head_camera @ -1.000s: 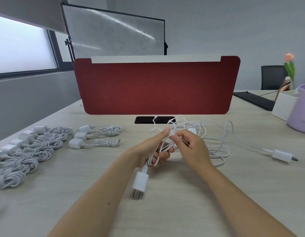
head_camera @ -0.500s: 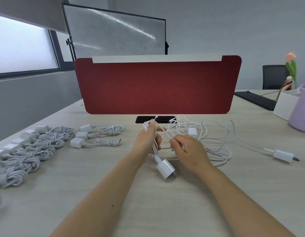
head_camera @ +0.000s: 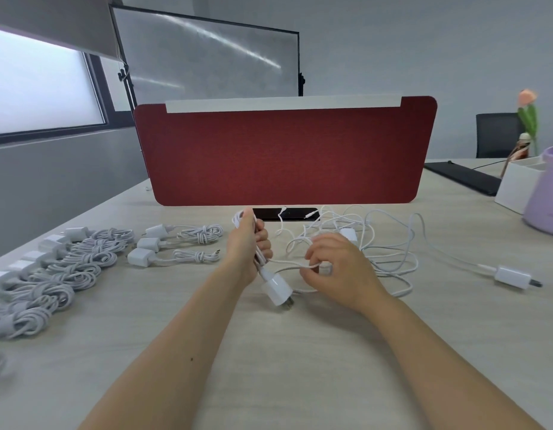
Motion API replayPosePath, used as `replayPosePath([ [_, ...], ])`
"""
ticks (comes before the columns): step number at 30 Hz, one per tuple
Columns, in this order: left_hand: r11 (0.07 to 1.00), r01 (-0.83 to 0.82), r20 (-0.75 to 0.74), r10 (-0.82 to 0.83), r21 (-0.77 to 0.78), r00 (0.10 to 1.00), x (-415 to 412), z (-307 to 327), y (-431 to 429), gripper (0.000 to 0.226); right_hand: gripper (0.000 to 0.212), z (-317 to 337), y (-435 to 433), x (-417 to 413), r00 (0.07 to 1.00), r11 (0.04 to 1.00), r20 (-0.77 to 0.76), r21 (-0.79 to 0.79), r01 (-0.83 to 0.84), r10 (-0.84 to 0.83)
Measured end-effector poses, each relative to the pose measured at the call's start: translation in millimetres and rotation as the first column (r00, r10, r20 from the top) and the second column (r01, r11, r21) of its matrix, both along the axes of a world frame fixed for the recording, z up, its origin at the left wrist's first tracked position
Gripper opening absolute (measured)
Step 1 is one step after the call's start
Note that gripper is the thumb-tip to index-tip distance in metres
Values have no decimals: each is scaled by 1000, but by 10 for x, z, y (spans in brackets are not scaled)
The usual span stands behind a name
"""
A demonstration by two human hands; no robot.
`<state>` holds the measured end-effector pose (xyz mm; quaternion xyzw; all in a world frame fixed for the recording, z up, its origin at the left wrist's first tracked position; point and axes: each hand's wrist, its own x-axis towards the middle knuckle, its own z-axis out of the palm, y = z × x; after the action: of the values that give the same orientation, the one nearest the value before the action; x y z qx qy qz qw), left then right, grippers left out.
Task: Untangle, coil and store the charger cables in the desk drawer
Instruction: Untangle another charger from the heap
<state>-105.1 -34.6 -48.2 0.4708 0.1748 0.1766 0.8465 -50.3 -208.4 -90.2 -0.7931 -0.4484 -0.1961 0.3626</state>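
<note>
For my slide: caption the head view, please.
Left hand grips a half-coiled charger cable; right hand pinches its loose strand.

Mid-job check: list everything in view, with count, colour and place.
coiled chargers: three, white, left of centre
charger row: several, white, far left
tangled cables: count unclear, white, right of centre
loose charger: one, white, far right
held charger: one, white, centre, plug hanging
divider: one, red, at the back
slab: one, black, under the divider
container: one, lilac, right edge
box: one, white, beside the container
desk: one, pale wood
left hand: grips the held charger's loops
right hand: pinches its cable
</note>
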Motion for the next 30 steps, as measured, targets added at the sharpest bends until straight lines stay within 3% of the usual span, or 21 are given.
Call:
replayPosePath([
  [4,945,130,-224,-63,299,973,7,-96,18,40,25,83,10,-140,882,992,-458,105,-70,110],
  [10,624,387,-422,-99,679,901,-28,-196,-57,48,22,202,-50,-135,694,966,-677,113,-231,245],
  [12,573,453,-448,-162,682,879,-65,-171,-86,56,19,240,-85,-141,660,949,-687,159,-271,304],
  [16,611,573,-479,-333,546,812,-155,-43,-173,63,15,282,-98,-137,613,882,-644,416,-221,458],
  [20,536,712,-506,-502,455,701,-177,18,-262,70,15,274,-42,-140,655,830,-572,534,-158,493],
  [23,504,756,-457,-603,417,654,-183,6,-252,62,18,263,-10,-148,693,825,-548,552,-123,469],
  [25,403,769,-471,-620,495,628,-194,-15,-223,37,19,252,4,-146,728,846,-536,522,-112,427],
  [27,311,747,-502,-583,588,639,-199,-20,-205,26,19,235,18,-132,780,880,-508,461,-111,365],
  [30,319,700,-491,-532,638,690,-208,-9,-222,24,16,206,28,-112,832,921,-469,372,-118,296],
])
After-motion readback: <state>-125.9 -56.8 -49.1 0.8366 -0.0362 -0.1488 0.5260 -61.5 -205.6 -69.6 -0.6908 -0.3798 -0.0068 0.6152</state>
